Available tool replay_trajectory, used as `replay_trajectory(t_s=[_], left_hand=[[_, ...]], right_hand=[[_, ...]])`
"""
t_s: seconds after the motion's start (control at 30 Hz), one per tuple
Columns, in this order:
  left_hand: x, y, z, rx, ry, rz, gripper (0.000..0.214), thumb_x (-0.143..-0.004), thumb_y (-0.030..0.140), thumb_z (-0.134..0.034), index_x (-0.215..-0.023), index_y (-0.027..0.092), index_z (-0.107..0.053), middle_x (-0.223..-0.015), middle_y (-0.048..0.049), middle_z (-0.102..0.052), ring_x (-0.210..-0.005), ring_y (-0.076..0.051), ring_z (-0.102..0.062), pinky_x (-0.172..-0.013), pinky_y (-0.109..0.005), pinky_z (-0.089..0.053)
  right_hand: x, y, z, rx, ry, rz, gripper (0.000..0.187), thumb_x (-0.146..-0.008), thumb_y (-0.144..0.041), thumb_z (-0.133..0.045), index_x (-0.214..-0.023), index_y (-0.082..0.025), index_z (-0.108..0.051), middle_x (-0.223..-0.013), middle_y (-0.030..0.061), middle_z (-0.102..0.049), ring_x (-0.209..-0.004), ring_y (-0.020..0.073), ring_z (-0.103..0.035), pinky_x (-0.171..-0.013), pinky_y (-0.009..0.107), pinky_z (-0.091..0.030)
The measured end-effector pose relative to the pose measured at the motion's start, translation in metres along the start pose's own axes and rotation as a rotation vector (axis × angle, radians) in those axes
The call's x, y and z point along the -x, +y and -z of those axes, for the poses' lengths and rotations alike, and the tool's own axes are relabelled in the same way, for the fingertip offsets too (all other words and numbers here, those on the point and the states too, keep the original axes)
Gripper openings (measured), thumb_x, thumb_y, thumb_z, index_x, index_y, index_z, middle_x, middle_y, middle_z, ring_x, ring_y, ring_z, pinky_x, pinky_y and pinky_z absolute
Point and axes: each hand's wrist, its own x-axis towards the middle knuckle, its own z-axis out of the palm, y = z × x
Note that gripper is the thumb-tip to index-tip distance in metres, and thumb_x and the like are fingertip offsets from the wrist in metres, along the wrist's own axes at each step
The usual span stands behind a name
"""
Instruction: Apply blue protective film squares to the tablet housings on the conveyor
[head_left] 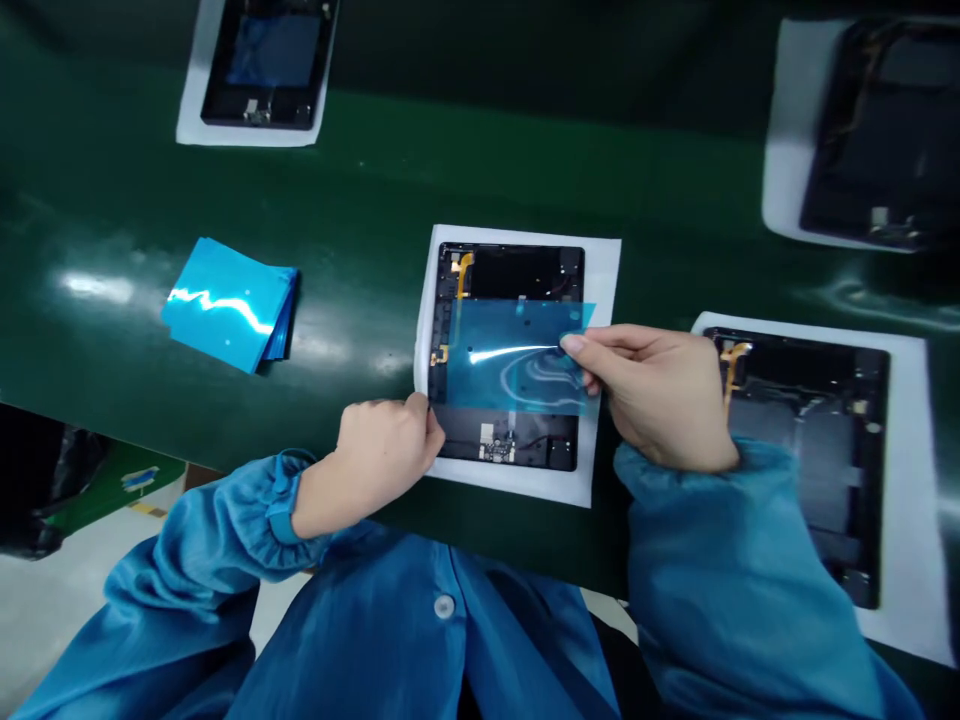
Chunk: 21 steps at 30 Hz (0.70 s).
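Note:
My right hand (660,390) pinches the right edge of a clear blue plastic film (495,370) between thumb and fingers. The film spans the middle of an opened tablet housing (457,430), whose circuit board and orange flex cables show around it. Whether the film touches the parts beneath, I cannot tell. My left hand (390,445) is closed at the housing's lower left edge, its thumb and forefinger by the rim; what it grips there is partly hidden. Under the housing lies a white sheet (555,487).
A stack of blue films (232,300) lies on the green table (360,190) to the left. Another tablet housing (847,400) on white sheeting is beside my right forearm. Further housings sit at the back left (292,105) and back right (862,150).

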Motion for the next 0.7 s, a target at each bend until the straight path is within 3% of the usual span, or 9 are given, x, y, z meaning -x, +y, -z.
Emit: replay_trajectory(t_s=[0.2,0.4,0.5,0.7], left_hand=[[0.026,-0.023,-0.027,0.025,0.063,-0.109,0.025,-0.106,0.029,-0.064,-0.081,0.024,-0.069,-0.065,-0.0044,-0.070,-0.058,-0.023,-0.069,-0.053,-0.034,-0.043],[0.005,-0.059,-0.029,0.048,0.573,-0.538,0.011,-0.110,0.020,-0.057,-0.103,0.021,-0.065,-0.084,-0.0032,-0.075,-0.070,-0.020,-0.066,-0.065,-0.035,-0.051],[-0.008,-0.066,-0.026,0.052,0.631,-0.638,0.010,-0.113,0.018,-0.054,-0.110,0.019,-0.063,-0.089,-0.0026,-0.076,-0.074,-0.018,-0.065,-0.067,-0.033,-0.047],[-0.011,-0.064,-0.028,0.057,0.691,-0.674,0.009,-0.114,0.017,-0.054,-0.111,0.018,-0.062,-0.089,-0.0024,-0.076,-0.076,-0.019,-0.063,-0.068,-0.034,-0.044]], right_hand=[[0.013,-0.001,-0.004,0.109,-0.036,-0.024,0.042,-0.068,-0.050,-0.102,-0.086,-0.017,-0.084,-0.067,0.0025,-0.072,-0.056,0.0137,-0.061,-0.051,0.028,-0.052],[0.025,0.001,0.004,0.187,0.014,0.021,0.036,-0.071,-0.052,-0.098,-0.084,-0.020,-0.087,-0.062,0.0009,-0.069,-0.051,0.0129,-0.057,-0.049,0.028,-0.054],[0.029,0.003,0.007,0.229,0.034,0.063,0.030,-0.073,-0.049,-0.097,-0.083,-0.021,-0.089,-0.059,-0.0003,-0.067,-0.049,0.0124,-0.055,-0.048,0.028,-0.055],[0.030,0.003,0.005,0.268,0.035,0.125,0.024,-0.076,-0.044,-0.095,-0.084,-0.022,-0.090,-0.057,-0.0011,-0.066,-0.047,0.0123,-0.056,-0.050,0.028,-0.059]])
